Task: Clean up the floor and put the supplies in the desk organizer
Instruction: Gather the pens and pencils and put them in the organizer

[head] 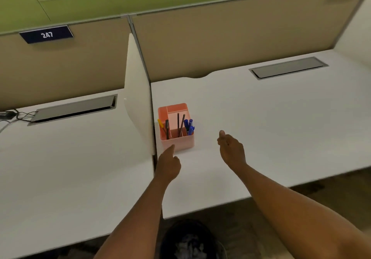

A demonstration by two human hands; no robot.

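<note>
A pink desk organizer [181, 143] stands on the white desk [261, 118] close to the white side divider. In it stand a yellow pen [160, 123], dark pens and pencils [181, 124] and blue markers [189, 126]. My left hand [168, 163] hovers just in front of the organizer, fingers curled, one finger stretched out and close to or touching its front wall. A little to the right of the organizer, my right hand [230, 148] floats above the desk, fingers loosely curled, thumb up, nothing visible in it.
A white divider panel [138, 102] separates this desk from the left desk [70, 168], where cables [12, 116] lie by a cable hatch. Another cable hatch [288, 67] sits at the back right. A dark bin with crumpled paper [190, 242] stands below the desk edge.
</note>
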